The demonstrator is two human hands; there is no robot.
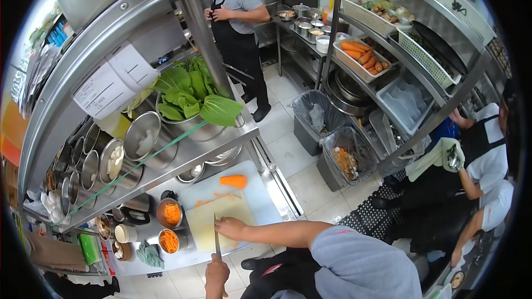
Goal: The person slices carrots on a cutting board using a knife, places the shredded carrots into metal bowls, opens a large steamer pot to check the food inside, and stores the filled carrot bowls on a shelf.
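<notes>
Evidently, the left hand [217, 272] grasps a knife [218, 245] over the board [201, 228]; the right hand [231, 228], its grip indeterminate, lies at the blade, where slipping could cut it.

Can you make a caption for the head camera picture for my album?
Busy kitchen: one hand grips a knife, the other hand is by its blade, near two containers of orange strips.

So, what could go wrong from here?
The right hand is right beside the blade of the knife that the left hand grips, so a slip might cut it. A carrot tub stands close to the board and could get knocked. A big leaf juts past its pot and might drop.
</notes>
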